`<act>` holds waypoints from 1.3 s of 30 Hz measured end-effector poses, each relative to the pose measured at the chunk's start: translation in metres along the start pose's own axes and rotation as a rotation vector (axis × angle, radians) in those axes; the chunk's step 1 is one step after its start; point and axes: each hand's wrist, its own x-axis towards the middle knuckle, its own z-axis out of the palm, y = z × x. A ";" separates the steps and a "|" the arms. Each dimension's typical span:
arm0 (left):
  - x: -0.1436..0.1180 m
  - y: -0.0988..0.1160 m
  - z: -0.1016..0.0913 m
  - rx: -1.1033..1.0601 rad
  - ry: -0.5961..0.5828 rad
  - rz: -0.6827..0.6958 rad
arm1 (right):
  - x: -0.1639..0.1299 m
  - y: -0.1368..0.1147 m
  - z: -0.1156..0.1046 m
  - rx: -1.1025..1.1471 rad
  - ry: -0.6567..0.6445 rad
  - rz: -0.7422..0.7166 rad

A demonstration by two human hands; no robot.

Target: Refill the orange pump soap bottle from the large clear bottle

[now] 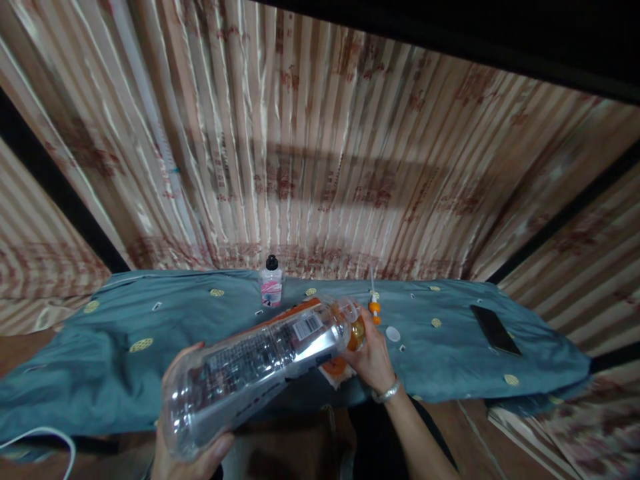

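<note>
A large clear plastic bottle (260,367) with a printed label is tilted, its neck to the right and higher than its base. My left hand (190,427) is wrapped round the base end, thumb along the underside. At the neck end, my right hand (373,353) is closed on a small amber see-through container (357,333), which is partly hidden by the bottle's neck and my fingers. An orange-and-white packet (337,370) lies behind and below the bottle, mostly covered. Just beyond my right hand lies an orange-and-white pump top (375,308) with a thin tube.
A teal patterned bedcover (450,353) spreads across the view. On it are a small bottle with a black cap and pink label (271,283), a white round disc (393,333) and a dark phone (495,329). Striped curtains (325,147) hang behind; a white cable (55,432) is lower left.
</note>
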 end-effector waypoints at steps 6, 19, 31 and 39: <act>-0.003 0.010 0.005 -0.061 0.071 -0.170 | -0.001 0.001 0.002 -0.006 0.002 -0.006; -0.001 0.034 0.011 -0.020 0.079 -0.158 | -0.001 0.002 0.003 -0.002 0.014 -0.031; 0.000 0.003 -0.001 0.017 0.028 -0.009 | 0.000 -0.001 0.003 -0.005 0.013 -0.014; -0.003 -0.002 -0.001 0.003 0.049 -0.038 | 0.000 -0.002 0.002 -0.004 0.009 -0.022</act>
